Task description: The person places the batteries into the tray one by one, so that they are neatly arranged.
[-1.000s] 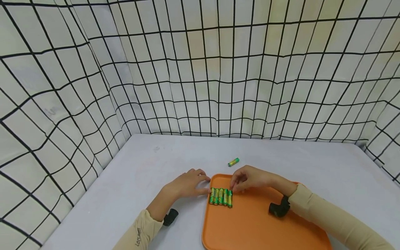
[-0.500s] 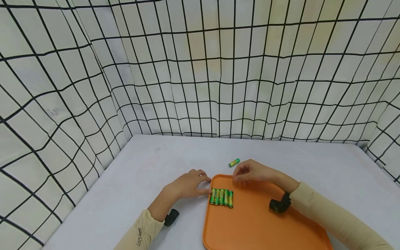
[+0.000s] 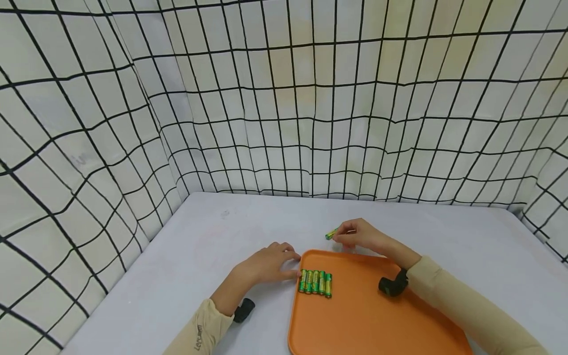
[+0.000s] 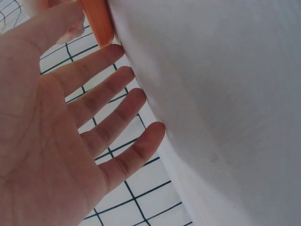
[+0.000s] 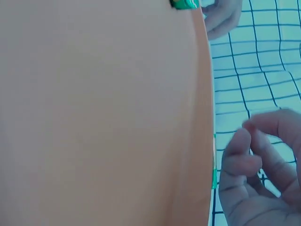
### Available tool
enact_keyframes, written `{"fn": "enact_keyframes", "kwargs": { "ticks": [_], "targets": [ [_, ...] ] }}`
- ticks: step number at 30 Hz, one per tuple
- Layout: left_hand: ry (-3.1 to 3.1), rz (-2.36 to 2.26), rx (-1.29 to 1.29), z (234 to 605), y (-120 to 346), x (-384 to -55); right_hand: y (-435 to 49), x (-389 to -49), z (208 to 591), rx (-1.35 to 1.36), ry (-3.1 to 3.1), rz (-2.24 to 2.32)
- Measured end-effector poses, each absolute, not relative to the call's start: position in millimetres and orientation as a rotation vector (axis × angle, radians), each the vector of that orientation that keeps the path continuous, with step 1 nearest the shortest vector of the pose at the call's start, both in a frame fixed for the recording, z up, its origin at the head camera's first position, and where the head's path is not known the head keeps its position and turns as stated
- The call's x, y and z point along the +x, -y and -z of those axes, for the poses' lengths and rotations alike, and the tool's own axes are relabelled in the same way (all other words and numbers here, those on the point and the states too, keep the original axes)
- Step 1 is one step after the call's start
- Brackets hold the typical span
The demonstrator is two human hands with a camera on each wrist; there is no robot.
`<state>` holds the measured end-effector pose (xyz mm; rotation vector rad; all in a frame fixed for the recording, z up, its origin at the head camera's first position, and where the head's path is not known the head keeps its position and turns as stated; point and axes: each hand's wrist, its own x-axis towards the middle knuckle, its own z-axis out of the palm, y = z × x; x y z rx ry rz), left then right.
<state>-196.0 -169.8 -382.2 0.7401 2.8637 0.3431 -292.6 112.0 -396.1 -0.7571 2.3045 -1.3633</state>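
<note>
An orange tray [image 3: 368, 320] lies on the pale table, with a row of several green-and-yellow batteries [image 3: 315, 282] near its left edge. One more loose battery [image 3: 331, 234] lies on the table just beyond the tray's far edge. My right hand [image 3: 350, 235] reaches over that edge, and its curled thumb and forefinger pinch the loose battery's right end. In the right wrist view the curled fingers [image 5: 249, 155] sit beside the tray rim [image 5: 204, 117]. My left hand [image 3: 270, 262] rests flat on the table, fingers [image 4: 108, 101] straight, thumb against the tray's left edge [image 4: 96, 21].
White cloth walls with a black grid [image 3: 284, 108] close in the table [image 3: 213, 231] at the back and on both sides. A black wrist camera sits on each sleeve: left [image 3: 243, 309], right [image 3: 392, 286].
My right hand has left the row of batteries on the tray and moved away over the far edge to the loose battery. The left hand has stayed put.
</note>
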Motion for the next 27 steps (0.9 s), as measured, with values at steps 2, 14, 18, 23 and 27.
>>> {"fn": "enact_keyframes", "kwargs": {
  "ticks": [2,14,18,23,27],
  "targets": [
    [-2.866,-0.335,0.74,383,170,-196,-112,-295,396,-0.693,-2.331,1.404],
    [-2.866,-0.335,0.762,383,171,-197,-112,-308,401,-0.467,-2.377,1.517],
    [-2.869,-0.33,0.762,384,171,-198,-111,-310,401,-0.427,-2.343,1.544],
    [-2.871,-0.326,0.759,383,170,-197,-110,-311,402,-0.403,-2.33,1.562],
    [-2.866,-0.336,0.745,383,170,-196,-110,-313,404,-0.395,-2.304,1.567]
  ]
}}
